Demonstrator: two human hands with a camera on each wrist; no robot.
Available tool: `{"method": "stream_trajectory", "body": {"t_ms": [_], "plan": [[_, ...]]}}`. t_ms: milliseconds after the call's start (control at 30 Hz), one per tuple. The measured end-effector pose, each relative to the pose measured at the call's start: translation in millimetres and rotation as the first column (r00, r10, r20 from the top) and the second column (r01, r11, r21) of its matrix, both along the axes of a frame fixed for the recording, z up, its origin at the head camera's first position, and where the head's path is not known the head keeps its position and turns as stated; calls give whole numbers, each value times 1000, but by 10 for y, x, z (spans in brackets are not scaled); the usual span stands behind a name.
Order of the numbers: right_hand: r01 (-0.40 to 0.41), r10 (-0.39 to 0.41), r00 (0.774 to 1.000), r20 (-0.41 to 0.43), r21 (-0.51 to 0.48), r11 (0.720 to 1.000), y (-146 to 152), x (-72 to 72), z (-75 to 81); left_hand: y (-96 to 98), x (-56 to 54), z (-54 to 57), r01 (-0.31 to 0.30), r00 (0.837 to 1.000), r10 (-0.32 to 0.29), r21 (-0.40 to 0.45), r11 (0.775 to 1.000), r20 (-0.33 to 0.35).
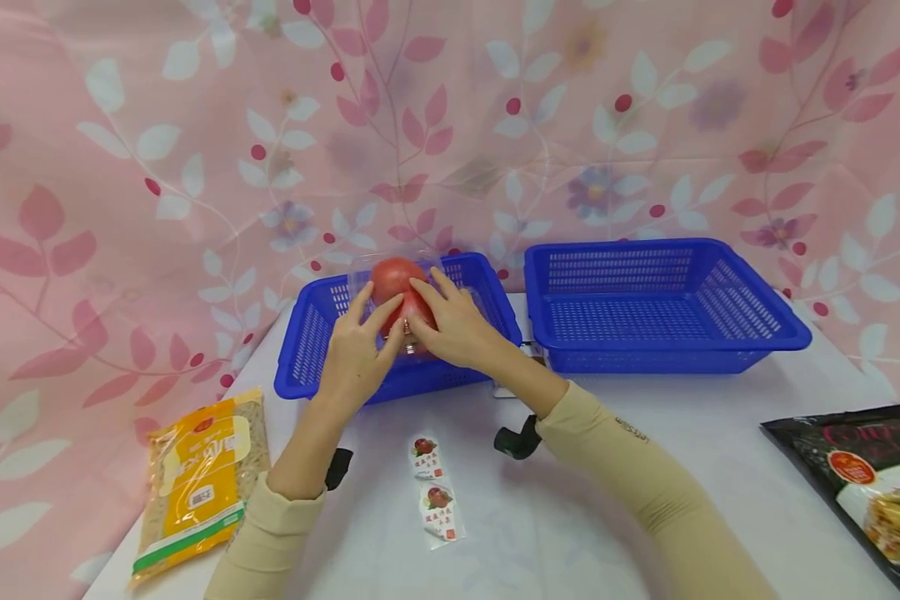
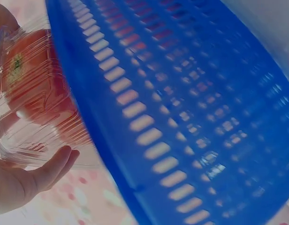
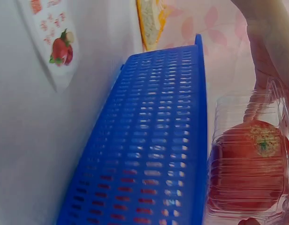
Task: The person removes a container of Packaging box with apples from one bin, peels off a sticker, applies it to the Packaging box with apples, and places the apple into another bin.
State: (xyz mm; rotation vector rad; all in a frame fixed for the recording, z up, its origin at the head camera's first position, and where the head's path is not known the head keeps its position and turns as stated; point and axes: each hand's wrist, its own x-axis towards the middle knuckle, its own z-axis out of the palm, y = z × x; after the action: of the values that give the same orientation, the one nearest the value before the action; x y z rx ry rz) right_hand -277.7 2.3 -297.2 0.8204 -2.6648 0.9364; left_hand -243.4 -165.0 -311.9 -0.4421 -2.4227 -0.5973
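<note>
Two red tomatoes [image 1: 396, 277] show through a clear plastic box [image 1: 357, 265], held by both hands over the left blue basket [image 1: 300, 333]. My left hand [image 1: 351, 354] grips the box's near left side, fingers spread over the top. On the other side my right hand [image 1: 459, 327] holds it with fingertips and thumb close to the tomatoes. In the right wrist view, the ribbed box [image 3: 229, 105] stands just beyond the basket's rim with a tomato [image 3: 247, 164] inside. The left wrist view shows fingers [image 2: 55, 166] along the box's edge.
A second blue basket [image 1: 607, 321] stands to the right. A strip of tomato-picture stickers [image 1: 438, 497] lies in front on the white table [image 1: 540, 517]. A yellow grain bag [image 1: 202, 479] is at left, a black food packet [image 1: 862, 483] at right. Pink floral cloth [image 1: 450, 125] hangs behind.
</note>
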Motion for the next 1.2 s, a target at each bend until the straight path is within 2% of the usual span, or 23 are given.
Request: {"method": "stream_trajectory", "body": {"t_ms": [133,367,567,667,833,1033,1200], "plan": [[6,-6,1000,-16,13,1000,165,109,46,112,86,5,29,999,-29,-32,999,-24],[14,-12,996,-92,18,1000,471,301,103,360,257,-11,75,993,-83,-97,992,-82],[40,-34,995,-91,71,997,703,502,58,511,430,-57,147,986,-155,-132,980,-58],[55,-49,997,-62,104,993,797,602,61,567,512,-91,183,979,-193,-150,972,-57],[66,-63,998,-31,131,989,945,755,85,664,630,-129,207,970,-227,-196,959,-87],[66,-60,997,-38,164,984,1132,936,24,758,751,-165,281,948,-307,-230,932,-87],[57,-50,998,-46,172,983,1259,1074,-27,813,845,-198,335,930,-361,-260,906,-61]]}}
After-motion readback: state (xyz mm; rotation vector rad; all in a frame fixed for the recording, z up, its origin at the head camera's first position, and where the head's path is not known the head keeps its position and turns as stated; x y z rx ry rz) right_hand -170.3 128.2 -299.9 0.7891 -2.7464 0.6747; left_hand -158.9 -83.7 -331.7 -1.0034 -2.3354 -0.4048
